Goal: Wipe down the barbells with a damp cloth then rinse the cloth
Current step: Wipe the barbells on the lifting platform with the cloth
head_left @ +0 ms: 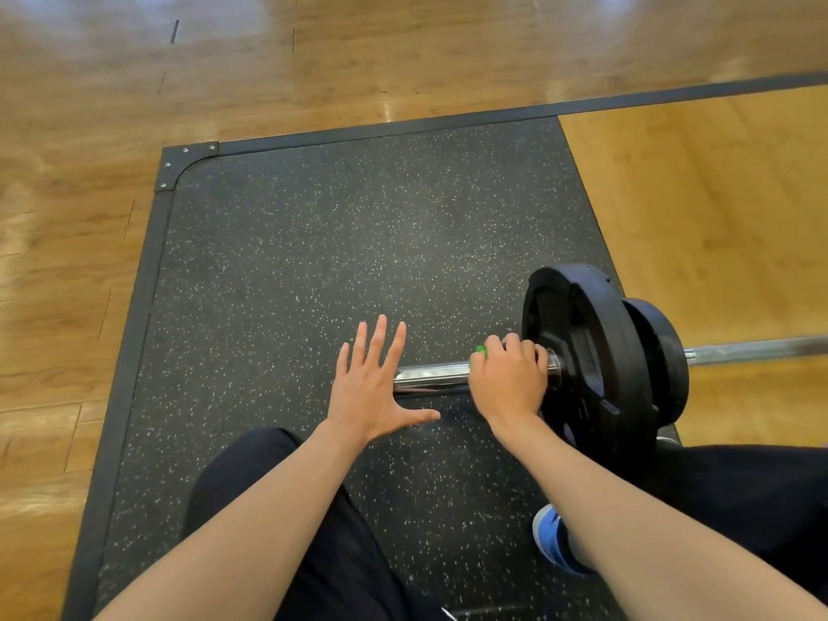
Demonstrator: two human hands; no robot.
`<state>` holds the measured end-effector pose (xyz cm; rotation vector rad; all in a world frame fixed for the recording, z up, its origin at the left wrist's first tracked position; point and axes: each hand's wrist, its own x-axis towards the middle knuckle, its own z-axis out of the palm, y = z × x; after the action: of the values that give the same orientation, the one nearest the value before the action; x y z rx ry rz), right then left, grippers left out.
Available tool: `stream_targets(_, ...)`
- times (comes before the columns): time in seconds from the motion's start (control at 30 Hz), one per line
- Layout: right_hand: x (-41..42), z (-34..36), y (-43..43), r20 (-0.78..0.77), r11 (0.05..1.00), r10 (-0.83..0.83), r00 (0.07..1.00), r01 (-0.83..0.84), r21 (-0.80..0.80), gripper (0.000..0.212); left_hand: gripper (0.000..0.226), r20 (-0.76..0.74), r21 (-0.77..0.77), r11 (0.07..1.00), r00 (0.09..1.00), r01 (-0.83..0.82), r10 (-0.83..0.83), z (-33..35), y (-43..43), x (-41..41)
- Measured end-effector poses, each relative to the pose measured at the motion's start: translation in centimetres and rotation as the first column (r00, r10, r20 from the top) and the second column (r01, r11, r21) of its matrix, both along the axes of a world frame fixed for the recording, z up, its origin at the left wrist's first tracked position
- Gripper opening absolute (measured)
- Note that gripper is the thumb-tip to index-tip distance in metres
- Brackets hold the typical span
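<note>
My right hand (508, 380) clamps the green cloth (480, 350) around the barbell sleeve (430, 374), centre-right, to wipe it; my left hand (372, 387) hovers spread, empty.

barbell (430, 374) on mat (313, 262), plates (596, 351) right

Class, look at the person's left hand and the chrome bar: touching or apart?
Cannot tell. In the head view the open left hand overlaps the end of the bar, but it could be hovering above it; no contact or gap shows plainly.
</note>
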<state>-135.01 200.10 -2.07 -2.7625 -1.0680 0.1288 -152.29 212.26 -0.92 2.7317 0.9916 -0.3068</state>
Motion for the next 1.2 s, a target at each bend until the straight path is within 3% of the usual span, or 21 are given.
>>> stream_targets(0.1, -3.3, 0.0, 2.4, -0.039, 0.987, 0.157, 0.987, -0.157, -0.01, 0.042, 0.135, 0.001, -0.005, 1.0, 1.0, 0.002, -0.002, -0.1, -0.1, 0.1)
stream_targets(0.2, -6.4, -0.7, 3.2, -0.036, 0.933, 0.356, 0.934, -0.353, 0.077, 0.04, 0.122, 0.004, 0.004, 1.0, 1.0, 0.0, 0.0, -0.2, -0.1, -0.1)
stream_targets(0.33, -4.4, -1.6, 0.5, 0.072, 0.813, 0.577, 0.814, -0.58, 0.041, 0.052, 0.143, -0.016, 0.003, 1.0, 1.0, -0.017, 0.017, 0.1, 0.0, -0.1)
stream_targets(0.4, -2.1, -1.6, -1.3, 0.065, 0.837, 0.544, 0.836, -0.547, 0.024, 0.053, 0.153, -0.034, 0.007, 1.0, 0.999, -0.015, 0.016, 0.1, 0.0, 0.0)
stream_targets(0.53, 1.3, -0.7, -2.7, 0.018, 0.952, 0.301, 0.953, -0.302, 0.043, 0.041, 0.159, -0.055, 0.013, 0.999, 0.997, -0.045, 0.045, 0.1, -0.1, 0.2)
stream_targets(0.67, 1.1, 1.3, 1.4, -0.172, 0.969, 0.123, 0.977, -0.156, -0.192, 0.039, 0.158, -0.07, 0.006, 0.996, 0.993, -0.092, 0.092, 0.4, -0.2, 0.0)
stream_targets(0.73, -0.2, 1.9, 3.9, -0.245, 0.929, 0.147, 0.958, -0.219, -0.297, 0.045, 0.158, -0.084, 0.016, 0.992, 0.989, -0.124, 0.125, 0.6, -0.1, -0.4)
stream_targets(0.83, -3.2, 2.1, 6.7, -0.318, 0.9, 0.25, 0.914, -0.341, -0.272, 0.046, 0.158, -0.089, -0.001, 0.984, 0.98, -0.179, 0.178, 1.2, 0.3, -1.3)
stream_targets(1.0, -7.2, 0.2, 6.5, -0.121, 0.785, 0.605, 0.787, -0.615, -0.071, 0.057, 0.146, -0.049, 0.034, 0.982, 0.981, -0.186, 0.188, 1.2, 0.5, -2.0)
stream_targets(1.1, -5.8, -0.4, 4.3, -0.023, 0.748, 0.662, 0.749, -0.663, -0.021, 0.049, 0.154, -0.062, 0.028, 0.989, 0.987, -0.147, 0.149, 1.2, 0.2, -2.1)
stream_targets(1.2, -2.7, 0.2, 1.8, -0.004, 0.825, 0.565, 0.825, -0.565, 0.005, 0.044, 0.158, -0.058, 0.027, 0.991, 0.99, -0.13, 0.132, 1.5, 0.3, -1.8)
